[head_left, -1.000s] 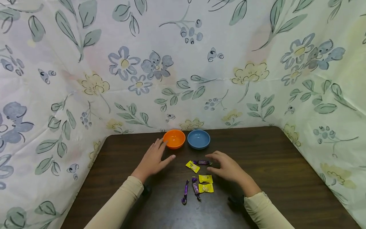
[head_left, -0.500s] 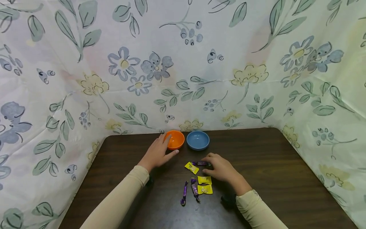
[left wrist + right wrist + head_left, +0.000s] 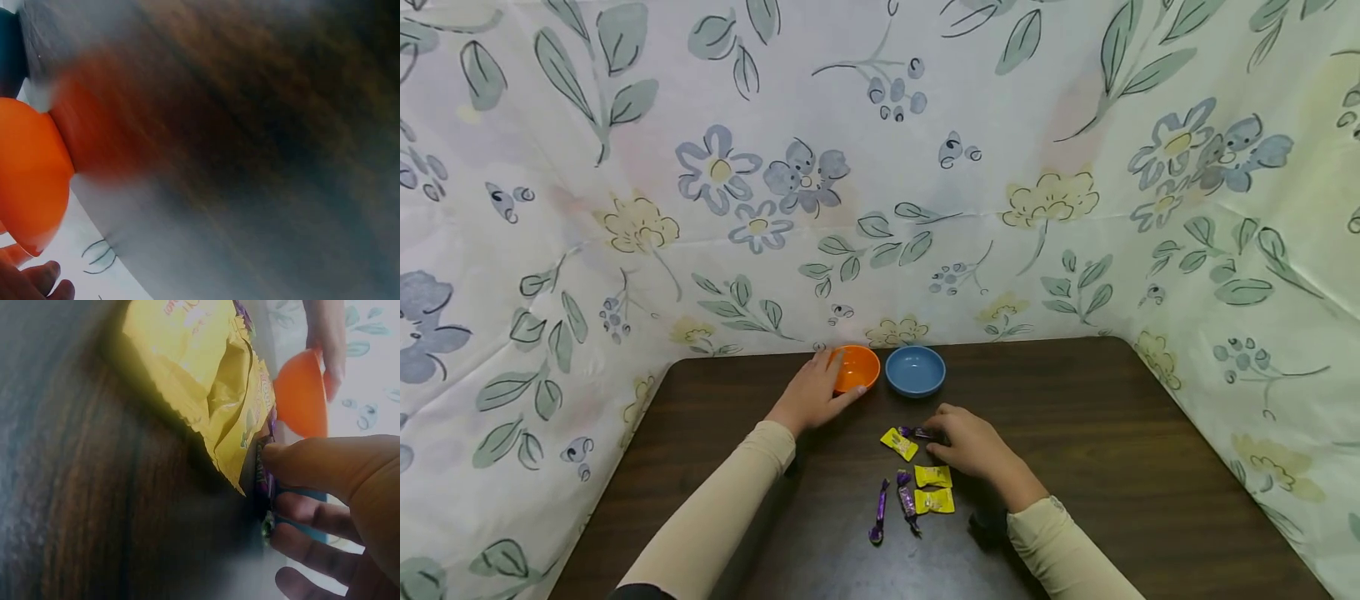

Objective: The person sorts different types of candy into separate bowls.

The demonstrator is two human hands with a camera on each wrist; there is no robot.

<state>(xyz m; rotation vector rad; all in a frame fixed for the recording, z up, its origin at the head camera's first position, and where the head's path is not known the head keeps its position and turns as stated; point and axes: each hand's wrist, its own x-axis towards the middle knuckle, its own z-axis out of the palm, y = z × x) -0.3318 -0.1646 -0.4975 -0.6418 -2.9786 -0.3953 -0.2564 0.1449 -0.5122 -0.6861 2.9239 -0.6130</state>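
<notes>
My left hand (image 3: 811, 395) is at the orange bowl (image 3: 867, 367), its fingers over the left rim and its thumb along the front. In the left wrist view the orange bowl (image 3: 31, 169) shows at the left edge, with fingertips (image 3: 47, 275) below it. My right hand (image 3: 973, 446) pinches a purple-wrapped candy (image 3: 919, 433) lying on the table, partly hidden by the fingers. The right wrist view has the thumb (image 3: 300, 464) on one side of the purple candy (image 3: 262, 469) and fingers on the other. A yellow-wrapped candy (image 3: 898, 444) lies just left of it.
A blue bowl (image 3: 915, 372) stands right of the orange one, near the table's back edge. Closer in lie two yellow candies (image 3: 933, 489) and two purple candies (image 3: 892, 510). Floral cloth (image 3: 880, 167) hangs behind the dark wooden table (image 3: 1075, 433).
My left hand has moved forward and right onto the orange bowl. My right hand has moved left, its fingers coming down around the purple candy at the back.
</notes>
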